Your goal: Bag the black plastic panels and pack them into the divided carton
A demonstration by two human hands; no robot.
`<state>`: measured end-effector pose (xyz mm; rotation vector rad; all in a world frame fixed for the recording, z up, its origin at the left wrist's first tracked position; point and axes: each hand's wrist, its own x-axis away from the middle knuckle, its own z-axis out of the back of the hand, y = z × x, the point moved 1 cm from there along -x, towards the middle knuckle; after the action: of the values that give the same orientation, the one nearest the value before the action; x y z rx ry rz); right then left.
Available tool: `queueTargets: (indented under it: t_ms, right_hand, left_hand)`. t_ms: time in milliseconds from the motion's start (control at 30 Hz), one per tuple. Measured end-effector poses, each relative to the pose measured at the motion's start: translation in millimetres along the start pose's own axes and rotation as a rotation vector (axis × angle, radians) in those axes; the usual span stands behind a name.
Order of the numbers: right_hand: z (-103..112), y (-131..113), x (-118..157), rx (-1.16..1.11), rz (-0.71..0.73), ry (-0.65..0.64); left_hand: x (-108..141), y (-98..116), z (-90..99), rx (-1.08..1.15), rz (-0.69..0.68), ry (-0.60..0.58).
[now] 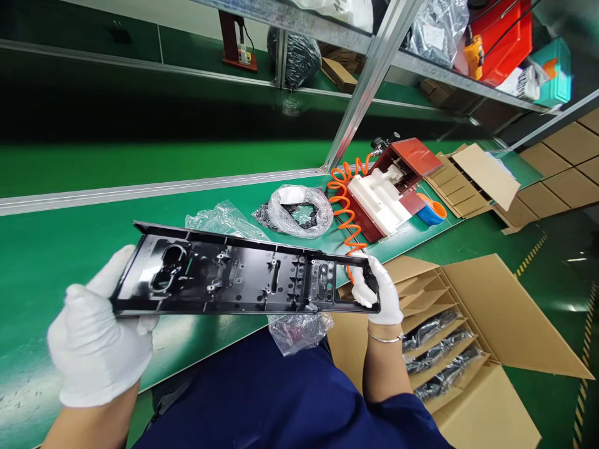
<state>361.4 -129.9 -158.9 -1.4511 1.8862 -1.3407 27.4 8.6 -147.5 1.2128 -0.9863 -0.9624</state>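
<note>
A long black plastic housing [253, 277] is held up above the green bench, its ribbed inner side with screw posts and openings facing me. My left hand [103, 330], in a white glove, is closed on its wide end. At the narrow end, my right hand [384, 290], also gloved, grips the frame around a rectangular opening, with fingers showing through it. Clear plastic bags lie behind [224, 218] and below [299, 330] the housing. Just past it sits a plastic-wrapped bundle [299, 212] with dark pieces inside.
A red and white fixture [384, 193] with a coiled orange air hose [344, 199] stands at the back right, near a blue and orange tape roll [431, 211]. An open carton [491, 312] with bagged black parts between dividers is at my right. A metal shelf post [365, 87] rises behind.
</note>
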Motion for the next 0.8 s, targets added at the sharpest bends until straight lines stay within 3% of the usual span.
queueTargets:
  t_ms: [200, 600, 800]
  right_hand:
    - [4, 1, 0, -0.011, -0.062, 0.006]
    - [9, 5, -6, 0.008, -0.129, 0.012]
    - [12, 7, -6, 0.004, -0.157, 0.013]
  left_hand:
    - [0, 3, 1.9, 0.041, 0.033, 0.022]
    - [5, 12, 1.6, 0.121, 0.041, -0.05]
    - [5, 8, 7.4, 0.197, -0.02, -0.156]
